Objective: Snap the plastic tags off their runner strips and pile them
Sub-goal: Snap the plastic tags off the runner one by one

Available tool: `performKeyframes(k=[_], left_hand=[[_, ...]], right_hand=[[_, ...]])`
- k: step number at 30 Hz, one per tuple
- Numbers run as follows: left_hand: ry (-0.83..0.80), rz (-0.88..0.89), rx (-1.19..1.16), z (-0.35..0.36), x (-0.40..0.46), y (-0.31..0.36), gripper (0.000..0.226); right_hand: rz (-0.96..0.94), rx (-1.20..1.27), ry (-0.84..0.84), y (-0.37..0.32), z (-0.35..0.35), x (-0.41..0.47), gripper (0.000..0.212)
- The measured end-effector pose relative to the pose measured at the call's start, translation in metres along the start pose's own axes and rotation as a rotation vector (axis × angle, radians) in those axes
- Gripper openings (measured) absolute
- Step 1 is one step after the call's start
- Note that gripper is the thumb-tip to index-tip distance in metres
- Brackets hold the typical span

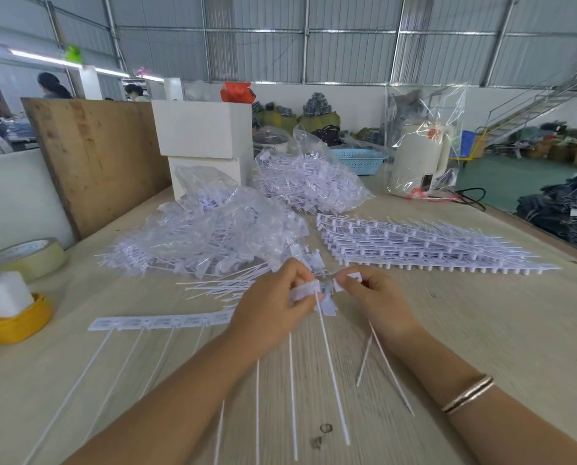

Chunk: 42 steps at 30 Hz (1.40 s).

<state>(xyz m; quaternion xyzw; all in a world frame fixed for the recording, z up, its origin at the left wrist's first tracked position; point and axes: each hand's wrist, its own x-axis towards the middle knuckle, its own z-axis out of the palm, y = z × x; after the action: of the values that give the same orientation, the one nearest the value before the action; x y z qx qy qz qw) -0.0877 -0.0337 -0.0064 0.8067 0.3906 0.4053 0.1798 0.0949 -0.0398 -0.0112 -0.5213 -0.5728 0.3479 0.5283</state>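
Tags [309,292] near the table's [482,330] front edge: pinched by left hand [273,307] and right hand [371,297], best twisted apart close to the joint.

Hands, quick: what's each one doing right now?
Left hand: shut, pinching the strip of tags still joined to its runner.
Right hand: shut, pinching one tag at the strip's end.

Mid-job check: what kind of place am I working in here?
Probably a factory or warehouse packing floor: corrugated metal walls and roof trusses, bagged plastic tags and stacked runner strips on a long wooden worktable, and heaps of dark goods on the floor.
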Motion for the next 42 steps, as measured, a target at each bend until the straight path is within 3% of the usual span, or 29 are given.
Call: performKeyframes(k=[5,9,14,16,19,22,25,27,30,33,37,42], left_hand=[[-0.017,-0.056,0.278,0.008,-0.001,-0.001,0.027],[-0.016,-0.167,0.385,0.001,0.001,-0.004,0.045],[-0.072,-0.143,0.294,-0.005,0.001,-0.006,0.044],[-0.135,-0.132,0.241,-0.007,0.001,-0.006,0.029],[-0.207,-0.150,0.215,-0.006,0.000,-0.007,0.032],[-0.233,-0.146,0.202,-0.005,0.000,-0.006,0.023],[-0.187,-0.052,0.320,-0.005,0.000,-0.002,0.016],[-0.149,0.014,0.372,-0.003,-0.001,0.002,0.014],[-0.142,0.070,0.369,0.001,-0.001,0.005,0.013],[-0.173,0.081,0.319,-0.001,-0.001,0.004,0.014],[-0.267,0.109,0.392,-0.008,-0.002,0.003,0.023],[-0.111,0.167,0.544,-0.001,0.000,0.011,0.022]], right_hand=[[-0.093,-0.160,0.188,0.002,0.003,0.003,0.014],[0.021,-0.306,0.273,0.010,-0.008,0.011,0.021],[0.205,-0.505,0.217,0.013,-0.015,0.015,0.027],[0.190,-0.542,0.136,0.011,-0.014,0.014,0.034],[0.122,-0.562,-0.006,0.010,-0.005,0.007,0.042],[0.068,-0.454,-0.078,0.003,0.005,-0.001,0.032],[-0.086,-0.328,-0.032,-0.005,0.008,-0.007,0.013],[-0.133,-0.264,-0.026,-0.008,0.007,-0.010,0.020],[-0.116,-0.409,-0.147,-0.006,0.009,-0.010,0.032],[-0.086,-0.277,-0.162,-0.005,0.009,-0.006,0.018],[0.002,-0.066,-0.147,-0.009,0.007,-0.007,0.015],[-0.050,-0.114,-0.170,-0.011,0.008,-0.011,0.017]])
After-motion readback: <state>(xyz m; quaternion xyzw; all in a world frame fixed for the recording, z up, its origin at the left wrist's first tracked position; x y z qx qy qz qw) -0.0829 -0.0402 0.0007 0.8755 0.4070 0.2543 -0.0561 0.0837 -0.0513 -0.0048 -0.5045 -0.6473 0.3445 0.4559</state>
